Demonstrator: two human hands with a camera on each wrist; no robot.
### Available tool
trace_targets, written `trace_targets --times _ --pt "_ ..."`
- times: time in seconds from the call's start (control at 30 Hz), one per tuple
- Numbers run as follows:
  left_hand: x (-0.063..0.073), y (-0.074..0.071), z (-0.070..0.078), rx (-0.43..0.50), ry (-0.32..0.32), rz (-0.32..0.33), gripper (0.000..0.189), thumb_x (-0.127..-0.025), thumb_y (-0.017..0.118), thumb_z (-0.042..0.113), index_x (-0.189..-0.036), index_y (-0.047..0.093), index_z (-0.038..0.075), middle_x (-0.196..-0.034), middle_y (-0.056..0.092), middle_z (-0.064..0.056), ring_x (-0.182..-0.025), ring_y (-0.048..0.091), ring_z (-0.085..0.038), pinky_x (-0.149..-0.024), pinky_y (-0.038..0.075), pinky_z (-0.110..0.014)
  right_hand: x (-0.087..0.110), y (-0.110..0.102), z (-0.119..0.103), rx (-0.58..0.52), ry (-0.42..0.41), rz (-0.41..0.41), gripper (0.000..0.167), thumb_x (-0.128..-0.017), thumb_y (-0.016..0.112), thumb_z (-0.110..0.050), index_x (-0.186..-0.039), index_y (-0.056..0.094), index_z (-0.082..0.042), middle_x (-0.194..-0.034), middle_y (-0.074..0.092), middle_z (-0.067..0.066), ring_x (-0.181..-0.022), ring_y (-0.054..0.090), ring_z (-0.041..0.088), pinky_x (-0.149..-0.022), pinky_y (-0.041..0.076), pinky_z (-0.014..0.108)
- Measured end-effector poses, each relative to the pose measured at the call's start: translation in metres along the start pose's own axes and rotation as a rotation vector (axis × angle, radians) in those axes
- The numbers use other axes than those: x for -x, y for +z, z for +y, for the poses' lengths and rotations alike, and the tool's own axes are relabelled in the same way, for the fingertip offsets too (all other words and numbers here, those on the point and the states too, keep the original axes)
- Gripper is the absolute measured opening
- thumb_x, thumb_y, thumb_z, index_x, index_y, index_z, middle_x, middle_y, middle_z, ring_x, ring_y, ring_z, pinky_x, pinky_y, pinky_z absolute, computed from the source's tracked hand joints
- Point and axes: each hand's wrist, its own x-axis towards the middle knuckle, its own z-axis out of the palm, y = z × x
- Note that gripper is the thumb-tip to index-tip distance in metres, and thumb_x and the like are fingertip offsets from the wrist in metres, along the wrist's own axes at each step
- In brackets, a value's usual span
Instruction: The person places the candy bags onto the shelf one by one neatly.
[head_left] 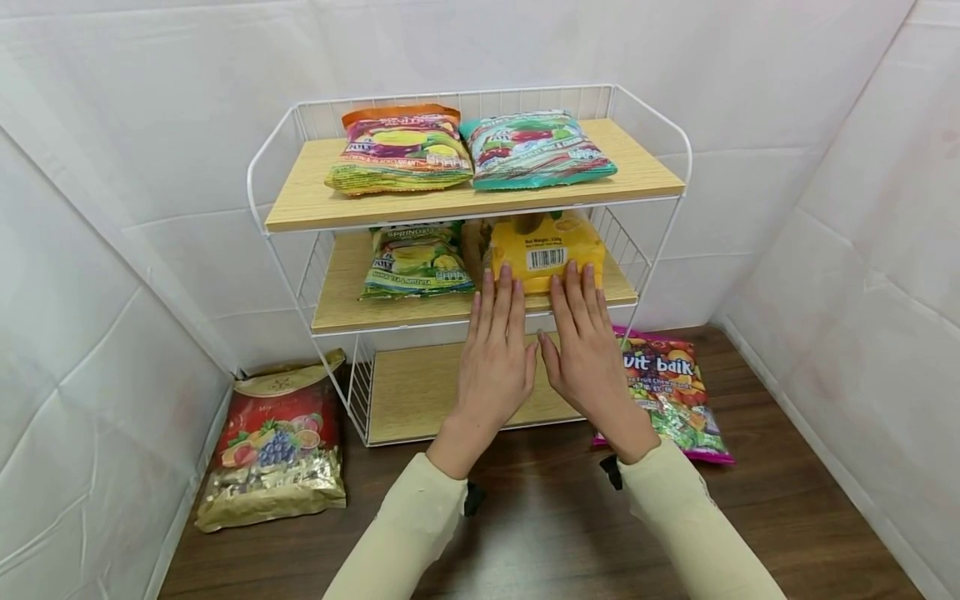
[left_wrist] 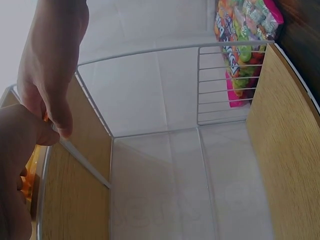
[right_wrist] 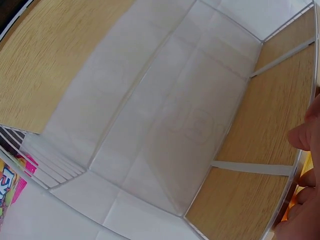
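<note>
On the middle shelf (head_left: 352, 312) lies a yellow snack bag (head_left: 570, 237) with a barcode and "Net Weight" print. My left hand (head_left: 491, 367) touches its front lower left with straight fingers. My right hand (head_left: 588, 358) rests its straight fingers on the bag's lower right. The thumbs point toward each other just below the shelf edge. Beside the yellow bag, to the left, sits a green candy bag (head_left: 418, 262). In the right wrist view, my right hand (right_wrist: 306, 200) is at the shelf edge, with a little of the yellow bag showing behind it.
The white wire rack's top board (head_left: 300, 196) carries an orange-purple candy bag (head_left: 401, 150) and a teal one (head_left: 534, 150). On the dark table (head_left: 525, 517), a red-gold bag (head_left: 277, 442) lies left of the rack and a pink-edged candy bag (head_left: 667, 392) right. White curtains enclose the sides.
</note>
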Motion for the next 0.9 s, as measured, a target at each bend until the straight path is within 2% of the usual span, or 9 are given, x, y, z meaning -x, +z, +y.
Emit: trace_targets --times 0.33,0.4,0.53,0.63,0.73,0.8,0.9 --pt "0.005 0.0 0.001 -0.018 -0.001 -0.018 0.078 -0.094 0.058 0.024 -0.149 0.013 -0.01 -0.156 0.008 -0.023 -0.144 0.003 -0.037 -0.115 0.007 -0.043 0.005 -0.001 -0.003 -0.01 0.004 -0.012 0.07 -0.092 0.054 -0.018 -0.147 0.022 0.01 -0.155 0.014 0.025 -0.142 0.011 0.042 -0.113 0.012 0.054" --pt "0.007 0.001 0.002 -0.031 0.004 -0.027 0.077 -0.095 0.057 0.024 -0.148 0.014 -0.01 -0.157 0.008 -0.023 -0.144 0.003 -0.036 -0.115 0.008 -0.043 0.007 0.0 -0.003 -0.012 0.002 -0.011 0.066 -0.096 0.048 -0.023 -0.146 0.022 0.011 -0.154 0.015 0.026 -0.141 0.011 0.042 -0.113 0.012 0.054" --pt "0.009 0.004 0.004 -0.07 0.011 -0.055 0.077 -0.095 0.055 0.026 -0.149 0.013 -0.009 -0.157 0.006 -0.022 -0.144 0.003 -0.036 -0.115 0.008 -0.043 0.008 0.0 -0.005 0.002 0.001 -0.005 0.063 -0.104 0.028 -0.035 -0.146 0.023 0.012 -0.154 0.016 0.027 -0.141 0.012 0.043 -0.112 0.014 0.054" --pt "0.01 0.006 0.005 -0.086 0.007 -0.063 0.077 -0.095 0.055 0.027 -0.149 0.012 -0.009 -0.157 0.005 -0.021 -0.144 0.002 -0.036 -0.115 0.007 -0.043 0.008 0.0 -0.005 0.013 0.004 -0.005 0.064 -0.104 0.025 -0.037 -0.146 0.024 0.012 -0.154 0.017 0.026 -0.141 0.013 0.043 -0.112 0.014 0.054" --pt "0.01 0.007 0.005 -0.081 0.004 -0.06 0.077 -0.095 0.055 0.026 -0.149 0.013 -0.009 -0.157 0.005 -0.021 -0.144 0.002 -0.036 -0.115 0.007 -0.043 0.007 0.0 -0.005 0.011 0.006 -0.007 0.062 -0.101 0.04 -0.027 -0.146 0.024 0.012 -0.154 0.017 0.026 -0.141 0.013 0.043 -0.112 0.014 0.054" --pt "0.01 0.007 0.005 -0.079 0.002 -0.06 0.077 -0.095 0.055 0.026 -0.149 0.013 -0.009 -0.157 0.005 -0.022 -0.144 0.002 -0.036 -0.115 0.007 -0.043 0.007 0.0 -0.004 0.012 0.008 -0.013 0.067 -0.094 0.051 -0.02 -0.146 0.023 0.011 -0.154 0.016 0.026 -0.141 0.013 0.042 -0.112 0.013 0.054" --pt "0.01 0.006 0.005 -0.075 0.001 -0.065 0.075 -0.096 0.052 0.027 -0.149 0.012 -0.009 -0.157 0.005 -0.022 -0.144 0.001 -0.036 -0.115 0.007 -0.043 0.007 0.0 -0.004 0.017 0.01 -0.024 0.073 -0.088 0.058 -0.015 -0.146 0.022 0.011 -0.154 0.015 0.025 -0.142 0.012 0.042 -0.112 0.013 0.054"
